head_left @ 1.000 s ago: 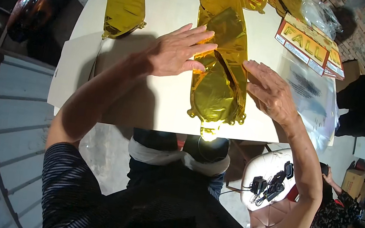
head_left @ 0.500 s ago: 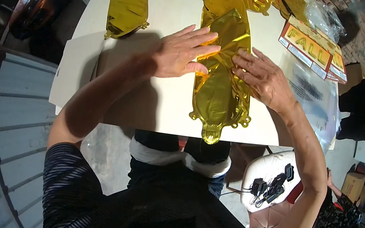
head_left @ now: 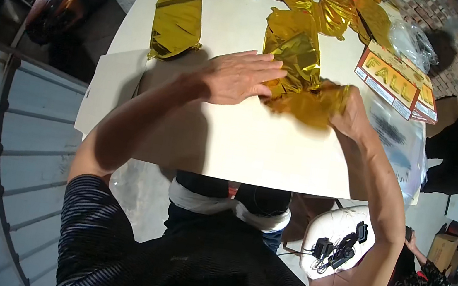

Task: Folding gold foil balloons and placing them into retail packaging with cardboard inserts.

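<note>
Gripping gold foil (head_left: 301,65) w/ R hand (head_left: 351,117) | L hand (head_left: 237,78) over edge

Bare forearms (head_left: 148,114) stretch forward and angle inward, the left hand (head_left: 240,78) outspread, palm down, while the right hand (head_left: 354,115) is curled in a grip.

Gold foil balloon (head_left: 296,55): left hand (head_left: 241,78) spread at its left edge, right hand (head_left: 351,115) gripping its folded right end. Printed cards (head_left: 391,78) to its right.
</note>
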`<state>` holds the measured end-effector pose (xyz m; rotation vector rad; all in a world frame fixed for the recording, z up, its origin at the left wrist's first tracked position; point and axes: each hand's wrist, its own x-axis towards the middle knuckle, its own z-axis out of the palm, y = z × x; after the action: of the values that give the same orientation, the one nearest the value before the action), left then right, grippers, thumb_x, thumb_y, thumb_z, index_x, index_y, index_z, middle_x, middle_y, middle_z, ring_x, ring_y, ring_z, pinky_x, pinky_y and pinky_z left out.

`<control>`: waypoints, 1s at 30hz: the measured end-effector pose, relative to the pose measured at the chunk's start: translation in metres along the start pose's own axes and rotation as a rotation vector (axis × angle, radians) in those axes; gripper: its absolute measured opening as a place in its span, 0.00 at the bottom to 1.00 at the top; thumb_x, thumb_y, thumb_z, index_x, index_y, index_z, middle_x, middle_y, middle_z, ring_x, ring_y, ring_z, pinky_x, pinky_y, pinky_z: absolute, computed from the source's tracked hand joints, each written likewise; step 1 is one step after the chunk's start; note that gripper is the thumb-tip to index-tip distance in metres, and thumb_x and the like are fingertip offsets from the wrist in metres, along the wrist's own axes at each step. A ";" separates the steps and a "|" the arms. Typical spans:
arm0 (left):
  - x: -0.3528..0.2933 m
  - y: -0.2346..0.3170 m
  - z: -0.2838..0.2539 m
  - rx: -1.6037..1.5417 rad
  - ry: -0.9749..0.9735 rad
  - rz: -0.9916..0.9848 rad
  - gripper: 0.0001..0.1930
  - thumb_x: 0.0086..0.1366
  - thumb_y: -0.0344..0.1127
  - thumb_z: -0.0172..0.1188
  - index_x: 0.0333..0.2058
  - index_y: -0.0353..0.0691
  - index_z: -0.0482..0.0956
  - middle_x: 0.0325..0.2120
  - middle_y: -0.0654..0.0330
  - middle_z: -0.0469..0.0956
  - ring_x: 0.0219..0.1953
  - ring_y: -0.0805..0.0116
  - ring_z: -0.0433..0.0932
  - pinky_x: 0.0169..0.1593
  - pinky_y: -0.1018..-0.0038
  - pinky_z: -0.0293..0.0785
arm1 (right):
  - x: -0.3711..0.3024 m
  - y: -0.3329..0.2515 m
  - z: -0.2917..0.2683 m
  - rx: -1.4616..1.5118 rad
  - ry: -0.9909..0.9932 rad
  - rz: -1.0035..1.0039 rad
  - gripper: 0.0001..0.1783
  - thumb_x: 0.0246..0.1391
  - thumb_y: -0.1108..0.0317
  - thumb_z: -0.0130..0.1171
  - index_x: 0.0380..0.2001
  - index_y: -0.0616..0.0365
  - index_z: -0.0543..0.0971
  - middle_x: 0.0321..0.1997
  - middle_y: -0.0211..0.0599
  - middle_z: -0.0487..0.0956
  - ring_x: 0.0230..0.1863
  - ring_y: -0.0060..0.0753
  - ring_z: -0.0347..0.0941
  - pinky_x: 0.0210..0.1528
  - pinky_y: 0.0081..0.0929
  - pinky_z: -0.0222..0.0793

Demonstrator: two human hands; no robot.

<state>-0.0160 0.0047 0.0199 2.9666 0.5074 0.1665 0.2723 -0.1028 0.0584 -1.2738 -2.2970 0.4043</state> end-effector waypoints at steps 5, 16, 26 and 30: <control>0.003 -0.024 -0.016 0.094 -0.379 -0.069 0.27 0.63 0.25 0.53 0.63 0.35 0.66 0.55 0.49 0.77 0.58 0.53 0.76 0.60 0.61 0.71 | 0.022 0.010 -0.008 0.283 0.056 0.448 0.32 0.65 0.48 0.64 0.15 0.56 0.66 0.15 0.21 0.57 0.21 0.16 0.50 0.21 0.29 0.47; 0.003 -0.016 -0.022 -0.797 0.137 -0.205 0.33 0.61 0.43 0.73 0.58 0.31 0.68 0.43 0.49 0.85 0.43 0.68 0.82 0.48 0.69 0.75 | 0.036 0.028 -0.005 0.353 0.045 0.489 0.30 0.68 0.48 0.60 0.17 0.57 0.69 0.15 0.24 0.62 0.20 0.19 0.56 0.21 0.29 0.54; 0.007 -0.003 -0.013 -0.587 0.250 -0.383 0.30 0.67 0.39 0.68 0.60 0.27 0.68 0.36 0.49 0.87 0.46 0.70 0.83 0.52 0.72 0.77 | 0.048 0.036 -0.005 0.296 0.072 0.498 0.25 0.70 0.49 0.57 0.31 0.63 0.79 0.17 0.21 0.67 0.19 0.15 0.62 0.22 0.24 0.60; 0.010 0.006 -0.012 -0.634 0.294 -0.486 0.31 0.68 0.40 0.68 0.61 0.26 0.67 0.39 0.47 0.87 0.46 0.70 0.83 0.52 0.71 0.77 | 0.050 0.019 -0.004 0.449 0.109 0.535 0.24 0.70 0.52 0.57 0.28 0.62 0.77 0.20 0.23 0.67 0.24 0.18 0.59 0.29 0.26 0.61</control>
<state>-0.0059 0.0042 0.0334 2.1443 0.9759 0.5882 0.2650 -0.0502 0.0664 -1.5975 -1.6196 0.9430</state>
